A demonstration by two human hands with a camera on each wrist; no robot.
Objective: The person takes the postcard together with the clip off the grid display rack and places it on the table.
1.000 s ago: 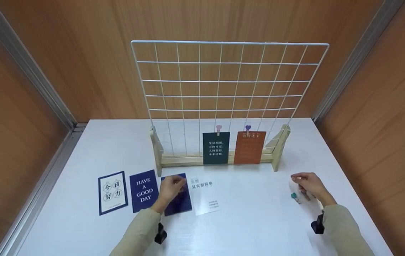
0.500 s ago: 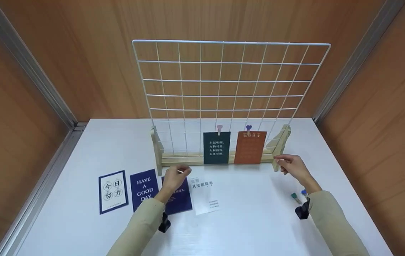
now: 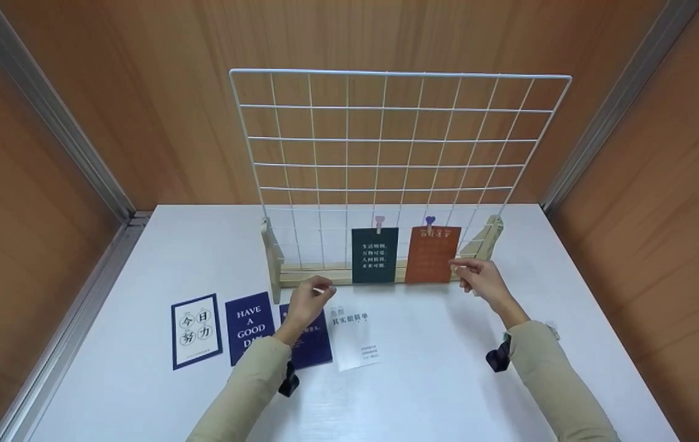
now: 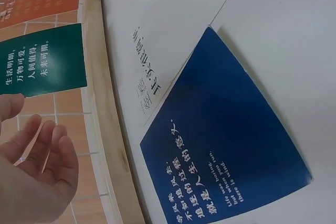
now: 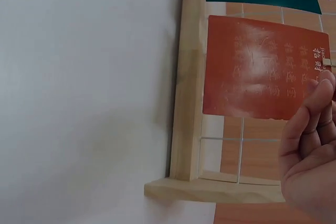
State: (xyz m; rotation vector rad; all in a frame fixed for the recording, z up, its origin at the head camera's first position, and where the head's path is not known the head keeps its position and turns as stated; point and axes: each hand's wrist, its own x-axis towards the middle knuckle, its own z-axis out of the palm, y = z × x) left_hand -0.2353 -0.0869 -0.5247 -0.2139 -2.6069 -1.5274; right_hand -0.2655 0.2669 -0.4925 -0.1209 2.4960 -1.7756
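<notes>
My left hand (image 3: 311, 304) hovers over the far end of a dark blue card (image 3: 312, 344), its fingers loosely bent and the thumb apart from them. In the left wrist view nothing lies between these fingers (image 4: 39, 150); a green card (image 4: 47, 61) hangs just beyond. My right hand (image 3: 483, 282) is in front of the lower right edge of an orange card (image 3: 432, 255), thumb and forefinger brought together. Whether a small thing is pinched there I cannot tell. A purple heart clip (image 3: 430, 221) holds the orange card on the white wire grid (image 3: 398, 140); a pink clip (image 3: 379, 221) holds the green one.
The grid stands in a wooden base (image 3: 316, 276) on a white table (image 3: 423, 387). To the left lie a blue-bordered card (image 3: 196, 331) and a blue HAVE A GOOD DAY card (image 3: 248, 325); a white card (image 3: 355, 344) lies in the middle. Wooden panels enclose the table.
My right hand has left the small clips at the right and moved left and away from me to the orange card. My left hand has shifted slightly forward and right.
</notes>
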